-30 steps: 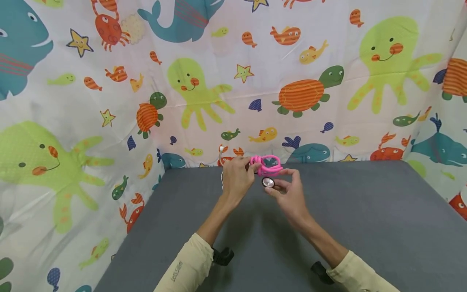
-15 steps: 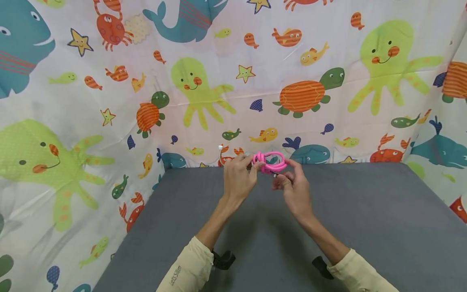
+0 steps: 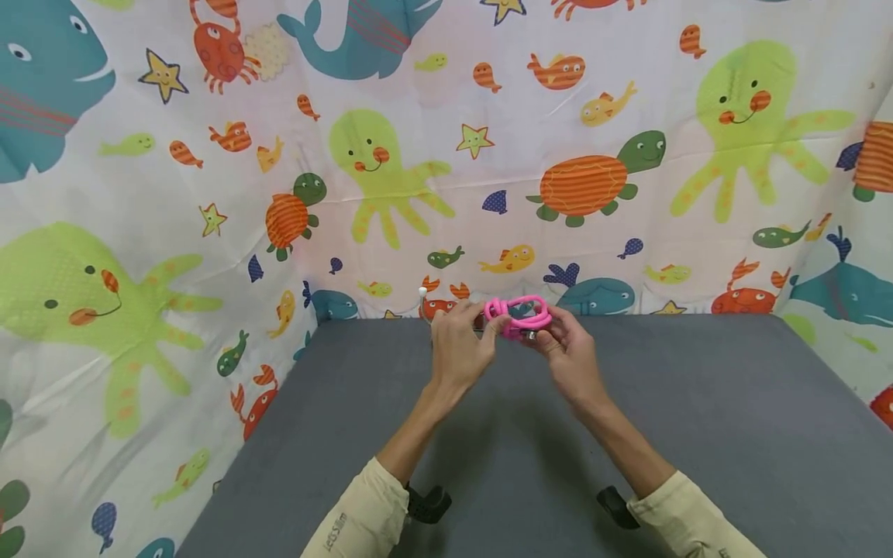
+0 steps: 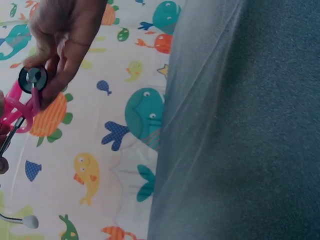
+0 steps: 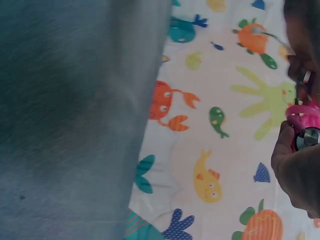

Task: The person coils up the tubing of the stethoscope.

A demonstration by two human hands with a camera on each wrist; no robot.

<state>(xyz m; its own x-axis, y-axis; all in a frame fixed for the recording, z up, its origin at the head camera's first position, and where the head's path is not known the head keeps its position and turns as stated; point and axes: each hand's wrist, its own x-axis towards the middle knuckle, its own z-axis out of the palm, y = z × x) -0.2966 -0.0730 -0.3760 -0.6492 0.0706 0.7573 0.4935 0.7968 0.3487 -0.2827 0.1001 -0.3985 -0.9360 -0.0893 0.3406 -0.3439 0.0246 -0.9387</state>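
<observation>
A pink stethoscope (image 3: 528, 312), its tubing coiled and wrapped into a bundle, is held up between both hands above the grey table. My left hand (image 3: 460, 345) pinches the wrapped end, and a metal ear tube with a white ear tip (image 3: 422, 292) sticks up beyond its fingers. At the looped end, my right hand (image 3: 570, 353) grips the round chest piece (image 4: 33, 77) and the tubing next to it. The left wrist view shows the chest piece's dark rim against the right fingers. In the right wrist view the chest piece (image 5: 307, 138) is partly covered by the hand.
The grey table (image 3: 698, 434) stretches below and around both forearms. Behind and at the sides hangs a white curtain (image 3: 412, 186) printed with sea animals. A black wrist device (image 3: 428, 504) shows under the left sleeve, another (image 3: 617, 508) under the right.
The right hand has brought the chest piece, earlier facing up below the coil, in against the looped tubing. Both hands have shifted slightly right with the bundle.
</observation>
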